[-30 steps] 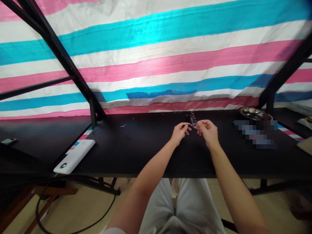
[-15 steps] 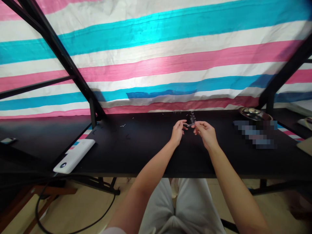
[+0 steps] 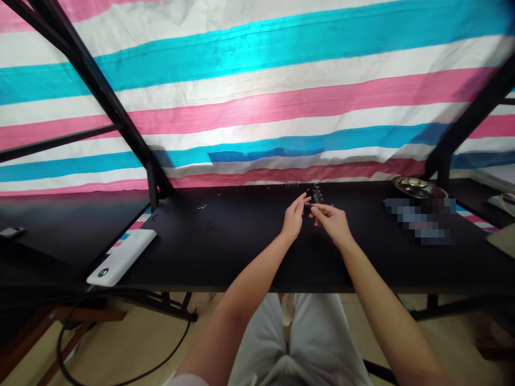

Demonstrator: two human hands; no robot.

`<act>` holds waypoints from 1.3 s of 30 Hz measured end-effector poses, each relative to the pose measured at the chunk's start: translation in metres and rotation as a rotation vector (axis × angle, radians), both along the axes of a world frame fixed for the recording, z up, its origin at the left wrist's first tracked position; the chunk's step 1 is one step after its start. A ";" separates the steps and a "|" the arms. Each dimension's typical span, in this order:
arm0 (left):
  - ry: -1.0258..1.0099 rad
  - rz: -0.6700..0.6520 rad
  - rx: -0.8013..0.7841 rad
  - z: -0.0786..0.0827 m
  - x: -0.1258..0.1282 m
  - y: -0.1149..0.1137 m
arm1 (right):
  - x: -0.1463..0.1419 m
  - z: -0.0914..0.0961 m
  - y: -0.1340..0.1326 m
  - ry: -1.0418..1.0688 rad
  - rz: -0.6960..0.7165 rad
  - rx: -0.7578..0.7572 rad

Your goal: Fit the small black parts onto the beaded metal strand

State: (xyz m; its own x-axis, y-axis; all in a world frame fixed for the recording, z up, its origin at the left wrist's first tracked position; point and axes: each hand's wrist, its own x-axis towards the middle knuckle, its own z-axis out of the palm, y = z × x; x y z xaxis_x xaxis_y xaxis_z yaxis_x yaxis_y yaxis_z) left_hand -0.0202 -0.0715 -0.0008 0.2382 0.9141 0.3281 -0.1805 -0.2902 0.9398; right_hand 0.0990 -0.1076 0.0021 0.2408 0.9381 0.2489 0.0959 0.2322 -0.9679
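My two hands are close together over the black table (image 3: 241,241). My right hand (image 3: 335,222) has its thumb and forefinger pinched on a small dark piece (image 3: 308,207), too small to name. My left hand (image 3: 293,221) meets the piece from the other side, with its upper fingers stretched out and its lower ones bent in against it. Just beyond the fingertips lies a small heap of dark, partly see-through bits (image 3: 317,195). Part of the piece is hidden by my fingers.
A shiny metal dish (image 3: 420,187) stands at the back right, beside a blurred-out patch. At the left edge lies a white power bank (image 3: 122,257) with a cable. Thin white scraps (image 3: 201,207) are scattered about. A striped sheet (image 3: 257,96) hangs behind the table.
My right hand has shifted slightly left, closer to my left hand. The grey strip that showed between the fingers is now mostly covered, and my left fingers are more raised.
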 end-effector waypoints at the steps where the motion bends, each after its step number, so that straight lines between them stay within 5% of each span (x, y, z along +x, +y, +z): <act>1: 0.011 0.010 0.001 0.000 0.000 0.000 | 0.000 0.000 0.000 -0.012 0.005 -0.005; 11: -0.044 0.016 0.014 -0.002 0.000 0.000 | -0.001 -0.009 0.001 -0.177 0.026 0.017; 18: -0.068 0.134 0.028 -0.001 0.000 0.001 | -0.001 -0.005 -0.001 -0.331 -0.144 0.153; 30: -0.222 0.080 -0.192 0.007 0.007 -0.003 | -0.003 -0.005 -0.003 -0.541 -0.241 0.320; 35: -0.269 0.080 -0.360 0.005 0.004 -0.017 | -0.003 -0.008 -0.001 -0.584 -0.164 0.371; 39: -0.108 0.107 -0.342 0.003 -0.024 -0.011 | -0.005 -0.008 -0.002 -0.666 -0.077 0.328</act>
State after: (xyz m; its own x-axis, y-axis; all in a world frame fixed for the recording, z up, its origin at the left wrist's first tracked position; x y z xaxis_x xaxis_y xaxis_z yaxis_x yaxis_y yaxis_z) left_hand -0.0444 -0.0820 0.0018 0.1163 0.9931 0.0177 -0.2697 0.0144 0.9628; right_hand 0.0938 -0.1098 -0.0063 0.0035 0.7770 0.6294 0.6654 0.4681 -0.5815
